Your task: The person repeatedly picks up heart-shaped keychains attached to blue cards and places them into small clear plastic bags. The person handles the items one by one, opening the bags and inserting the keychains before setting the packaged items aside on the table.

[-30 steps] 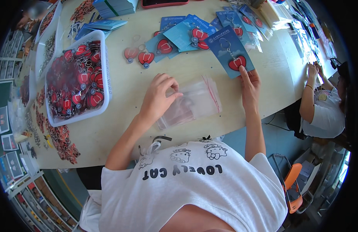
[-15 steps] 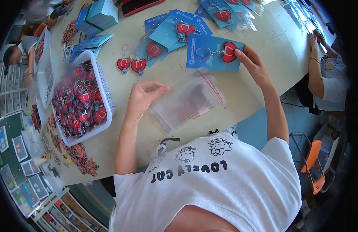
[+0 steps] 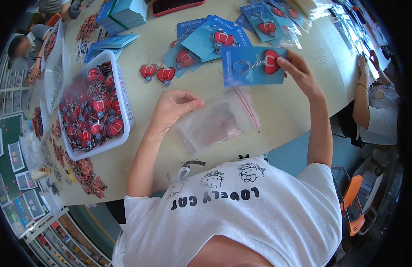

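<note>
Between the thumb and fingers of my left hand (image 3: 177, 109) is the left edge of a clear plastic bag (image 3: 206, 127). The bag has a red line near its right end and seems to lie over more bags on the table. My right hand (image 3: 302, 75) pinches the right end of a blue backing card (image 3: 235, 78). Against the card's face lies a keychain with a red heart-shaped charm (image 3: 271, 62), my thumb at the charm's edge. The card hangs just above the bag's far edge, outside it.
A white basket (image 3: 129, 116) full of red charm keychains stands at left. Two loose keychains (image 3: 165, 75) and overlapping carded ones (image 3: 194, 42) lie beyond my hands. Farther back are banded blue cards (image 3: 137, 18) and a phone (image 3: 174, 6). Other people sit left and right.
The whole view has shifted slightly. Both hands keep their grips; the card remains beyond the bag, with only small movement of the hands.
</note>
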Demonstrator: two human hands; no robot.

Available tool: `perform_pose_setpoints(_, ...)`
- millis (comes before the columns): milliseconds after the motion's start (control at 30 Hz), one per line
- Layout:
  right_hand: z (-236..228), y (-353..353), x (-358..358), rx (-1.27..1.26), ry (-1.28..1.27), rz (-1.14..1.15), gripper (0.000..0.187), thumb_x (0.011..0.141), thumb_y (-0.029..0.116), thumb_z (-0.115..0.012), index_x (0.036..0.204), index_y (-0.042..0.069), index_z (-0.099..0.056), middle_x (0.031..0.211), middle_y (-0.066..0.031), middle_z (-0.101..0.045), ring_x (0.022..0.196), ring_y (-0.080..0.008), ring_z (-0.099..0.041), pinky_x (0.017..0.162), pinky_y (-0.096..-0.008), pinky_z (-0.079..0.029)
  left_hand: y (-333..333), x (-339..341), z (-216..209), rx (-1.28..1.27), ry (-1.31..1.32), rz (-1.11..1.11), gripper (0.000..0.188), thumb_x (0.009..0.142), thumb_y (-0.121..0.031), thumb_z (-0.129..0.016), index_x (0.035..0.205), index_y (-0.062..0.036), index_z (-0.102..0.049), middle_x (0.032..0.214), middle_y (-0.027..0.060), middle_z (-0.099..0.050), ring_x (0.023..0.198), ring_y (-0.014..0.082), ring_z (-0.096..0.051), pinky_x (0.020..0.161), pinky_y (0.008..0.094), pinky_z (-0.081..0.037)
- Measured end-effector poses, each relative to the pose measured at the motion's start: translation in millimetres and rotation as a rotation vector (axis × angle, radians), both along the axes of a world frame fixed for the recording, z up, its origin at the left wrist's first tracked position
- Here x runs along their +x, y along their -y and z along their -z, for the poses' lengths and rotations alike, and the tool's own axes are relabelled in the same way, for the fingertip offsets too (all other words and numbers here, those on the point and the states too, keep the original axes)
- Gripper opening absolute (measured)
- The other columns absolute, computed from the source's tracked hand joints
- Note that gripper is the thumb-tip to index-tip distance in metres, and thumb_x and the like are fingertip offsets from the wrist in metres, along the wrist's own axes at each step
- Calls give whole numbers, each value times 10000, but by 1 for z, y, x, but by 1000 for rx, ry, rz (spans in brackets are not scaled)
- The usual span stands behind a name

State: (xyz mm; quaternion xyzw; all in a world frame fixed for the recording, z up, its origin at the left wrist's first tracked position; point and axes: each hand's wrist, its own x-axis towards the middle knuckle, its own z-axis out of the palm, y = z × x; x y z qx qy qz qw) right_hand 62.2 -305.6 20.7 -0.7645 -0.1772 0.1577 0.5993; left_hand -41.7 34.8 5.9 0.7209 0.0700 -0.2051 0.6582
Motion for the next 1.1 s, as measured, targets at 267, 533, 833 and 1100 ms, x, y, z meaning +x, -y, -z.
perform_pose_setpoints(267, -9, -1, -6, -155, -114, -210, 305, 940, 285, -574, 1033, -5, -590, 811, 41, -541, 738, -46, -430, 643, -209, -374, 2, -1, 0, -62, -38, 53, 165, 768, -148, -760, 807, -6, -687, 725, 21, -652, 660, 63, -569, 619, 194, -432)
perform_pose_setpoints(533, -14, 1, -1, -207, -44, -239, 344, 899, 234, -636, 1104, -34, -574, 760, -21, -565, 720, -76, -498, 639, -242, -425, 12, 0, -2, -121, 14, 86, 162, 768, -145, -761, 807, -6, -688, 732, 23, -660, 665, 65, -590, 612, 205, -455)
perform_pose_setpoints(833, -9, -78, -38, -167, -124, -223, 250, 805, 113, -713, 1010, 3, -622, 754, -58, -649, 704, -97, -600, 647, -245, -481, 25, 3, -1, -75, 30, 143, 192, 762, -129, -765, 866, 16, -694, 771, 43, -679, 674, 53, -599, 614, 208, -484)
perform_pose_setpoints(1100, -1, -83, -63, -48, -237, -110, 121, 778, 39, -721, 835, -52, -667, 807, -68, -676, 723, -114, -631, 672, -243, -516, 38, 8, -8, -136, 52, 231, 190, 766, -120, -758, 860, 29, -687, 717, 12, -657, 616, 35, -541, 558, 202, -442)
